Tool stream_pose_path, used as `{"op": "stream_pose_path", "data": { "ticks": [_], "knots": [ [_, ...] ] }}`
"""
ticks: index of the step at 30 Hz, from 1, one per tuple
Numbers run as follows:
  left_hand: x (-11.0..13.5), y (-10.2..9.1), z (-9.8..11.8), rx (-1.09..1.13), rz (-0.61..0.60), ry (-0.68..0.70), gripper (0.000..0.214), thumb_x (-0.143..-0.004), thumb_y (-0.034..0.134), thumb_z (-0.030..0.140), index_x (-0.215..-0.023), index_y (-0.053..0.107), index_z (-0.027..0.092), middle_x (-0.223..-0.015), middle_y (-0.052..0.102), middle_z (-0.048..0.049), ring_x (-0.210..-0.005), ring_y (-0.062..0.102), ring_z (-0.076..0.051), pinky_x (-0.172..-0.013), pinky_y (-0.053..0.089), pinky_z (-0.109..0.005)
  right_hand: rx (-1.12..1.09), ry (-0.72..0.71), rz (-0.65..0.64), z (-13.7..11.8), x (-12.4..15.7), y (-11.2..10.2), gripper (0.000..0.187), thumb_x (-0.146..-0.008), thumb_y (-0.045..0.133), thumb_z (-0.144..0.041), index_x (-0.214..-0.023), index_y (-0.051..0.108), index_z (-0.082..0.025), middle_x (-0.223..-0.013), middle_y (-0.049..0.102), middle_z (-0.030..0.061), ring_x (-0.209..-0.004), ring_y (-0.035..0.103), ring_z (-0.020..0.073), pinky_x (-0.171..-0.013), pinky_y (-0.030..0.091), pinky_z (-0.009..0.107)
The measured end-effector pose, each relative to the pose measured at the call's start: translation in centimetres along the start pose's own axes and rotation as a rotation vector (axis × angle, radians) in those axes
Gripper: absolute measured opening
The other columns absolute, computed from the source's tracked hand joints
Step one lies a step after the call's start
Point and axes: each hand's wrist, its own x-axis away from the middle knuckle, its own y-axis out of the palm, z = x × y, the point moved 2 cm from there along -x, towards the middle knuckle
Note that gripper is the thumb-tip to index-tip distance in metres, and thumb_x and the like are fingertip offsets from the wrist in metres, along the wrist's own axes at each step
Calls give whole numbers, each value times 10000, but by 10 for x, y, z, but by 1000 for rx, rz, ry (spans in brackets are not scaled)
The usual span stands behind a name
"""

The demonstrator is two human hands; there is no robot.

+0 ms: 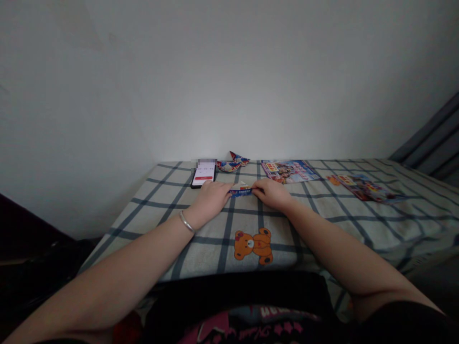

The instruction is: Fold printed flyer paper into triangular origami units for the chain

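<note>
Folded paper piece, printed: blue band with pale lettering along near edge, pale peaked section behind; located at checked cloth, between left hand and right hand, fingers of each pinching one end

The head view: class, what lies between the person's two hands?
In that view, a small folded piece of printed paper lies between the left hand and the right hand, pinched at both ends.
</note>
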Motion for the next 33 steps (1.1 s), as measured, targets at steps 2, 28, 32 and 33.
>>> {"op": "stream_pose_path", "data": {
  "ticks": [2,28,32,33],
  "knots": [
    [0,4,-3,23,-33,-26,217,-936,558,267,-1111,642,172,-995,712,-81,-881,657,-236,-755,450,-345,-62,13,-32,5,-1,2,188,-918,531,-254,-931,713,-208,-924,733,42,-869,654,201,-717,460,278],
    [5,8,-3,4,-59,-39,274,-947,474,210,-1182,609,169,-984,628,-89,-885,598,-218,-781,479,-338,-197,148,-130,21,-1,4,140,-829,671,-297,-914,732,-203,-861,723,27,-784,640,169,-679,441,253],
    [6,3,-1,-30,13,37,307,-913,512,153,-1201,609,188,-1126,581,-102,-979,554,-228,-817,471,-349,-192,140,-129,21,0,5,132,-827,673,-291,-906,728,-201,-842,711,21,-762,625,155,-656,424,241],
    [6,2,1,-28,13,86,320,-914,509,140,-1209,612,208,-1150,582,-94,-1010,540,-232,-840,465,-358,-192,139,-128,21,-1,5,129,-828,671,-288,-904,727,-200,-837,709,20,-756,622,153,-652,421,239]
  ]
}}
